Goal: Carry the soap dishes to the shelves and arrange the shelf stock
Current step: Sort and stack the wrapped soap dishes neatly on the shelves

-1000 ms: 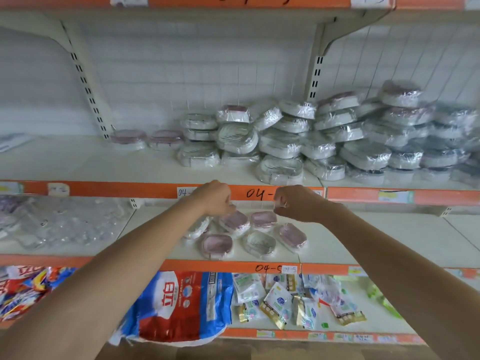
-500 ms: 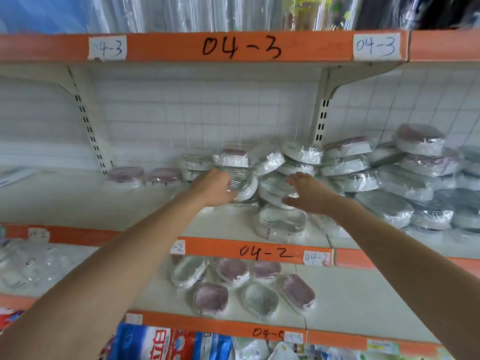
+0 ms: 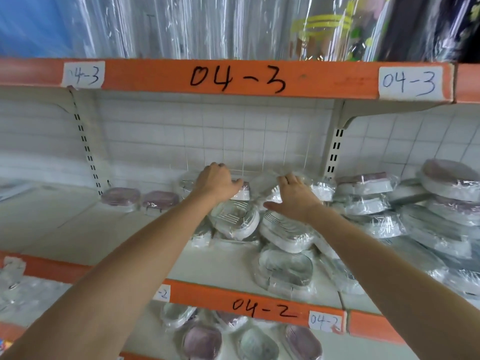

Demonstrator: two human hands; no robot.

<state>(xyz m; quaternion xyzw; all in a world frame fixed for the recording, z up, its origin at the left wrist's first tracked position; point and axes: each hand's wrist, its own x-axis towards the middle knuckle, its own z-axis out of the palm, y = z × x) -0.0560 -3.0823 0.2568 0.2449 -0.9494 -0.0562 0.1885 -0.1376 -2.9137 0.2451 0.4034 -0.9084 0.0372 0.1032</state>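
Several plastic-wrapped soap dishes lie piled in the middle of the shelf marked 04-2 [image 3: 104,229]. My left hand [image 3: 218,181] reaches over the top back of the pile, fingers curled down over a wrapped dish [image 3: 185,183]; its thumb lies beside a purple-topped dish [image 3: 243,193]. My right hand [image 3: 293,196] grips another wrapped dish [image 3: 267,184] at the top of the pile, fingers over it and thumb spread below. White ribbed dishes [image 3: 285,227] sit just under both hands.
Two purple dishes [image 3: 120,197] stand alone at the back left, with bare shelf around them. A tall stack of wrapped dishes [image 3: 441,203] fills the right side. More dishes [image 3: 202,341] lie on the shelf below. The 04-3 shelf edge [image 3: 233,79] overhangs.
Both hands rose from the lower shelf to the 04-2 pile, then reached further back and up onto its top. The view tilted upward.
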